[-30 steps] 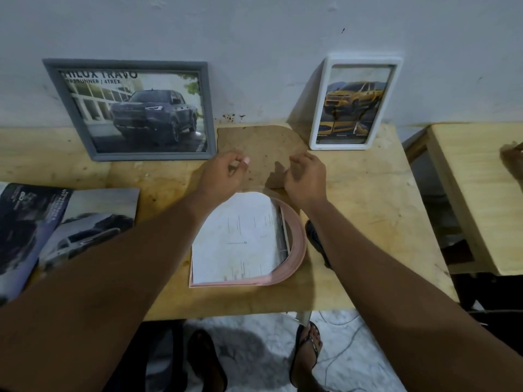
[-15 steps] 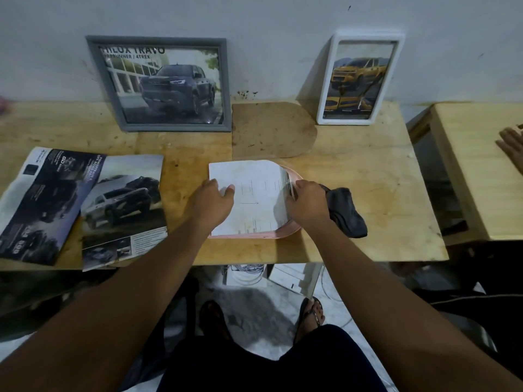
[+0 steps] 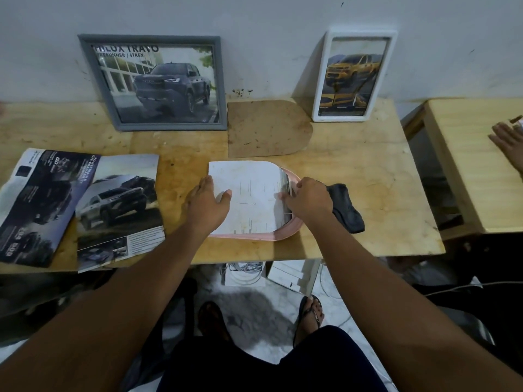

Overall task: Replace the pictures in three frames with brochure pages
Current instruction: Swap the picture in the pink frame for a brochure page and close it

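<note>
Hands barely shifted; left hand (image 3: pixel 208 206) flat on page (image 3: pixel 249 193), right hand (image 3: pixel 307 200) fingers pinching its edge over pink frame (image 3: pixel 285 232); align the curved edge before pressing in

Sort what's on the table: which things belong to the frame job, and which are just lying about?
Job: pink frame under both hands, white-backed page in it, brown backing board, open brochure, grey frame, white frame.

Lying about: dark cloth, side table, someone's hand on it.

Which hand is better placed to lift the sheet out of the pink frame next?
Right. The right hand already pinches the sheet's curled edge at the pink frame's rounded end; the left hand lies flat, pinning it.
</note>
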